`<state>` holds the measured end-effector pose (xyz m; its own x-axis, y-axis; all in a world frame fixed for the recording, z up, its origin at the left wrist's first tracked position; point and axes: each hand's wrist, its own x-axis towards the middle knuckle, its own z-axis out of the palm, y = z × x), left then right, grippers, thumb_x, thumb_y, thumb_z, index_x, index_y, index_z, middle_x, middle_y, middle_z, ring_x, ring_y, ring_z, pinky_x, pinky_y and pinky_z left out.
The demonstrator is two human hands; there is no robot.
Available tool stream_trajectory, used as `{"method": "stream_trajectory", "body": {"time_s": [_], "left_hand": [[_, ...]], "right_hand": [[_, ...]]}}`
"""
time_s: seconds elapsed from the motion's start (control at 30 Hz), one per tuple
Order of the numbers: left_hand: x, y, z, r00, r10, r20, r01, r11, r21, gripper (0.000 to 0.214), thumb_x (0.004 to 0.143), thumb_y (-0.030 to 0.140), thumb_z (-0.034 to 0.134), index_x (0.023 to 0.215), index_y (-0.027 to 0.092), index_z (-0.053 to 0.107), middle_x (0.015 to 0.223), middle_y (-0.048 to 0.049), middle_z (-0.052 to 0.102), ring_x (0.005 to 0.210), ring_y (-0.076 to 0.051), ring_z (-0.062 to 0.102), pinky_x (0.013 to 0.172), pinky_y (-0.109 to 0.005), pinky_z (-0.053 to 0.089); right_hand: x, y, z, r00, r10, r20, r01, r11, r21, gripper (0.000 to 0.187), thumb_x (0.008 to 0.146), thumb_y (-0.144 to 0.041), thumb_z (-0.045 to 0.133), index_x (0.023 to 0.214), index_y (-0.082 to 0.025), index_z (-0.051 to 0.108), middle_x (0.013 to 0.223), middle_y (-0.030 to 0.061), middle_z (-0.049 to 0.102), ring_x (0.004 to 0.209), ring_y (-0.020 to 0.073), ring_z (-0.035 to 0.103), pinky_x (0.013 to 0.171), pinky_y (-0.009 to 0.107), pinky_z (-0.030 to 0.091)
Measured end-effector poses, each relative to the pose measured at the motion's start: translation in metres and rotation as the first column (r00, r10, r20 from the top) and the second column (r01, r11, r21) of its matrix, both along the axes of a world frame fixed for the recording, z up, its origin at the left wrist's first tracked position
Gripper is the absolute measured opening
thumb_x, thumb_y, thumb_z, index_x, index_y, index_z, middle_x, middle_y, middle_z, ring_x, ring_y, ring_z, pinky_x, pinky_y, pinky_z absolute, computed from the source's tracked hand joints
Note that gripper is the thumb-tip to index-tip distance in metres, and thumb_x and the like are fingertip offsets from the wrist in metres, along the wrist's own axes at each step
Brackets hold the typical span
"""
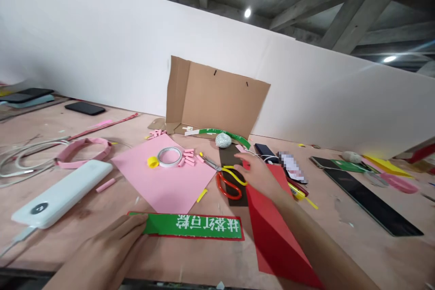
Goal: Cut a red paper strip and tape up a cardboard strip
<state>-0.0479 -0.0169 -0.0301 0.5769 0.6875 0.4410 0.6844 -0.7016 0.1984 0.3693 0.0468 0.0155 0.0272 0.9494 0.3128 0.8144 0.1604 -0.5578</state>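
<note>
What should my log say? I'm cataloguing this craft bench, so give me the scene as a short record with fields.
left hand: fingers on the left end of a green strip on red backing
right hand: spread just over scissors with red and yellow handles
nearby: pink paper sheet, tape roll, red card
rest: white power bank, upright cardboard panel
</note>
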Motion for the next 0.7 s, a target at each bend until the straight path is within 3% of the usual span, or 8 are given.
{"method": "stream_trajectory", "body": {"time_s": [0.13, 0.33, 0.5, 0.7], "left_hand": [[0.009, -0.006, 0.023, 0.990, -0.028, -0.137, 0.037, 0.997, 0.063, 0.032, 0.094, 0.016, 0.047, 0.111, 0.021, 0.075, 0.114, -0.0062, 0.080, 0.100, -0.021, 0.078, 0.082, -0.025, 0.063], [0.011, -0.015, 0.021, 0.995, 0.012, -0.101, -0.015, 0.999, -0.029, 0.034, 0.094, 0.012, 0.044, 0.110, 0.022, 0.073, 0.111, -0.0066, 0.079, 0.093, -0.023, 0.077, 0.074, -0.030, 0.063], [0.009, -0.017, 0.016, 0.997, 0.015, -0.074, -0.020, 0.998, -0.061, 0.032, 0.096, 0.013, 0.045, 0.114, 0.023, 0.070, 0.114, -0.0066, 0.077, 0.097, -0.023, 0.076, 0.078, -0.032, 0.063], [0.009, -0.015, 0.008, 0.998, 0.015, -0.066, -0.022, 0.995, -0.098, 0.032, 0.096, 0.013, 0.045, 0.115, 0.023, 0.068, 0.109, -0.0072, 0.076, 0.092, -0.022, 0.076, 0.071, -0.030, 0.061]], "right_hand": [[-0.071, 0.034, -0.002, 0.973, 0.231, 0.017, -0.230, 0.973, -0.031, 0.037, 0.089, -0.021, 0.065, 0.126, -0.024, 0.072, 0.140, 0.0078, 0.069, 0.130, 0.0281, 0.062, 0.113, 0.045, 0.047], [-0.151, 0.055, -0.005, 0.896, 0.443, 0.023, -0.441, 0.895, -0.063, 0.046, 0.088, -0.016, 0.065, 0.134, -0.020, 0.068, 0.145, 0.0105, 0.065, 0.137, 0.0298, 0.057, 0.117, 0.046, 0.042], [-0.182, 0.062, -0.010, 0.867, 0.498, -0.033, -0.499, 0.863, -0.080, 0.039, 0.089, -0.016, 0.069, 0.129, -0.018, 0.068, 0.140, 0.0112, 0.067, 0.132, 0.0289, 0.059, 0.115, 0.053, 0.040], [-0.186, 0.068, -0.006, 0.839, 0.449, -0.309, -0.483, 0.875, -0.041, 0.007, 0.089, -0.023, 0.069, 0.094, -0.018, 0.070, 0.106, 0.0061, 0.073, 0.107, 0.0247, 0.064, 0.102, 0.048, 0.046]]}}
